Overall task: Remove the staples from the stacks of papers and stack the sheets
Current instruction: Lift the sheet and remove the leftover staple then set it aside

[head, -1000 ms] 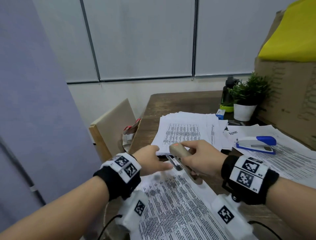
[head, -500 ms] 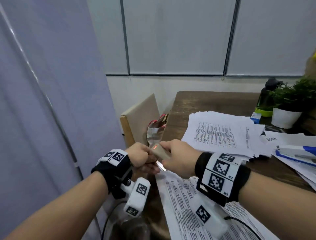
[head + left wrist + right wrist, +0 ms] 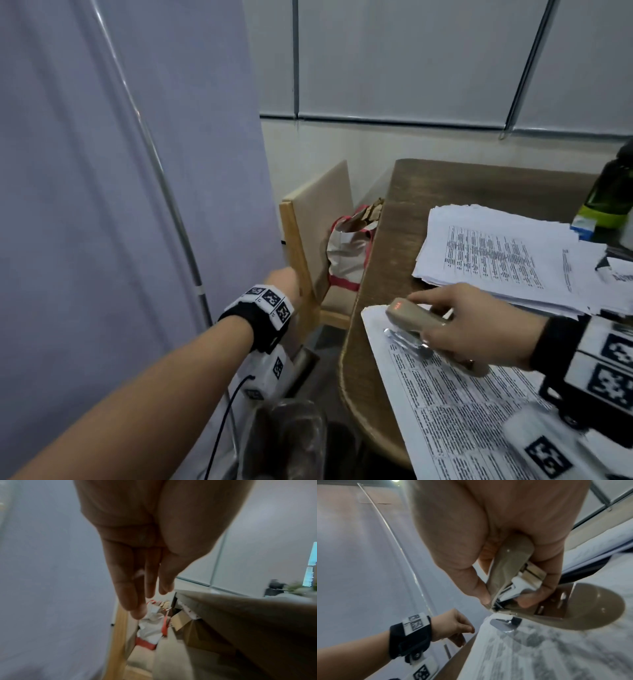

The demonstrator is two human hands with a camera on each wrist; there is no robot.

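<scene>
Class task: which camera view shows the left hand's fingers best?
The left wrist view: the left hand fills it, fingers straight, holding nothing. Head view shows only its back; right wrist view shows it small beside the table edge.

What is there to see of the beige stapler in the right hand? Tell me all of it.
The stapler is beige, seemingly plastic, with a small red mark near its front tip and a shiny metal magazine and base plate beneath. It stands open, the top lifted off its rounded base, which lies on the printed sheet near that sheet's far corner. The right hand grips the raised top, thumb on one side, fingers on the other. White inner parts show in the right wrist view.
</scene>
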